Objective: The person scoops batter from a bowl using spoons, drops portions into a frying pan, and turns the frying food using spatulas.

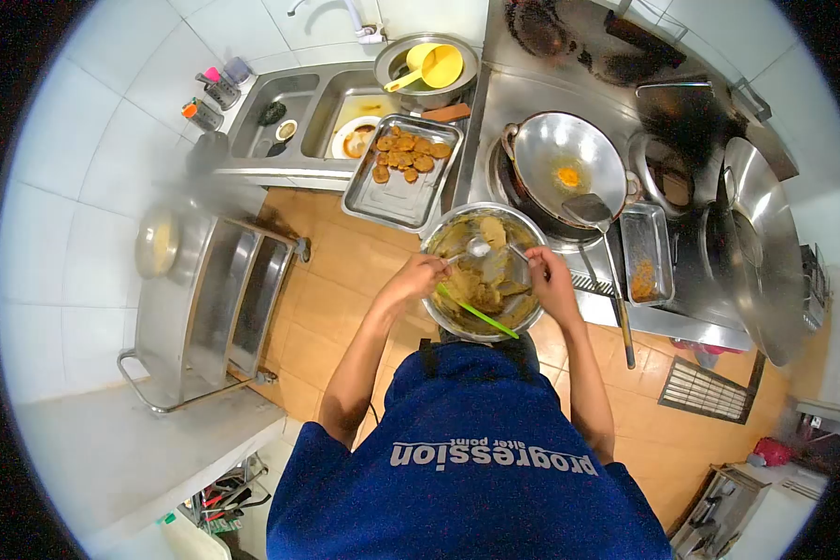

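A steel mixing bowl [538, 313] of thick yellow-brown batter [476, 285] is in front of my body at the stove's edge. My left hand [425, 277] is closed around the handle of a metal spoon [478, 246], whose bowl is over the batter. My right hand [553, 278] pinches a second thin metal handle [517, 250], seemingly a spoon's; its head is hidden by a lump of batter [493, 231]. A bright green utensil handle [476, 312] lies across the bowl's near side; its head is hidden.
Ahead right, a wok [569, 149] holds a small orange-yellow piece in liquid, with a long-handled ladle [614, 271] leaning in it. A steel tray [392, 201] carries several browned fritters. Beyond are a double sink [322, 89] and yellow dippers [439, 67]. A trolley [196, 308] stands left.
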Motion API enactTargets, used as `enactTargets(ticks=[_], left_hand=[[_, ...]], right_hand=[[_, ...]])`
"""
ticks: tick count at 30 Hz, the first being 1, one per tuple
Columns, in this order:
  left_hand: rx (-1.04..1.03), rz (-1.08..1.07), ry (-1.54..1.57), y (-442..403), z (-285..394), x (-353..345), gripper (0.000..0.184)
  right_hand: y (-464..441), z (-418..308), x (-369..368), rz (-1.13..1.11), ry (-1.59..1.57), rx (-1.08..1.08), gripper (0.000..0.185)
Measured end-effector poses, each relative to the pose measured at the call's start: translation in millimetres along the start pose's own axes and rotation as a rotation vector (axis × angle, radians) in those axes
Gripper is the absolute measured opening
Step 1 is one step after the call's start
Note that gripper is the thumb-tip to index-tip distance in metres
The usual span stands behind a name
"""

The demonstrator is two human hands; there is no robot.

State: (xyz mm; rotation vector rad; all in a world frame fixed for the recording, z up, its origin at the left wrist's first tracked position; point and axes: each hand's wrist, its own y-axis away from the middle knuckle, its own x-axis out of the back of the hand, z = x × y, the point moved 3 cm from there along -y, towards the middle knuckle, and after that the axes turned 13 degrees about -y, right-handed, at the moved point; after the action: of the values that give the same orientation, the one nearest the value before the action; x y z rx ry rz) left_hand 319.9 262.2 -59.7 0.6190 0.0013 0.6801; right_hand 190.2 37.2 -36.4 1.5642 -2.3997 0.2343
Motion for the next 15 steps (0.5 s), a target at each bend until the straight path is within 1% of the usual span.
enactTargets(ticks=[1, 2, 3, 4, 5, 7, 8, 10, 12, 14, 15], left_hand=[[0.070, -0.076, 0.122, 1, 2, -5, 0.024], [0.066, -0.081, 0.126, -2, 0, -7, 0.024], [0.096, -0.168, 0.232, -5, -3, -10, 0.023], [0.127, -0.256, 0.340, -7, -5, -14, 0.023], [0.124, -0.260, 0.345, -10, -8, -15, 0.023], [0.141, -0.288, 0.409, -7, -3, -17, 0.019], [0.140, -0.289, 0.414, -6, -1, -19, 0.019], [0.133, -0.219, 0.385, -5, 0, -20, 0.019], [0.137, -0.221, 0.369, -3, 3, -20, 0.020], [0.135, -0.221, 0.348, -4, 5, -20, 0.022], [0.067, -0.141, 0.212, -6, 4, -19, 0.025]], right_hand=[[5, 2, -6, 0.003, 0.007, -0.001, 0.011], [11, 2, -9, 0.095, 0.124, 0.168, 0.012], [17, -2, -10, 0.185, 0.243, 0.338, 0.013], [21, 0, -10, 0.157, 0.287, 0.345, 0.021], [25, 1, -10, 0.155, 0.295, 0.344, 0.021], [33, 8, -12, 0.170, 0.427, 0.362, 0.027], [35, 12, -11, 0.185, 0.424, 0.387, 0.030], [41, 11, -8, 0.189, 0.424, 0.397, 0.030], [47, 10, -3, 0.197, 0.421, 0.408, 0.030], [52, 10, 5, 0.186, 0.442, 0.406, 0.023], [53, 9, 10, 0.188, 0.444, 0.408, 0.023]])
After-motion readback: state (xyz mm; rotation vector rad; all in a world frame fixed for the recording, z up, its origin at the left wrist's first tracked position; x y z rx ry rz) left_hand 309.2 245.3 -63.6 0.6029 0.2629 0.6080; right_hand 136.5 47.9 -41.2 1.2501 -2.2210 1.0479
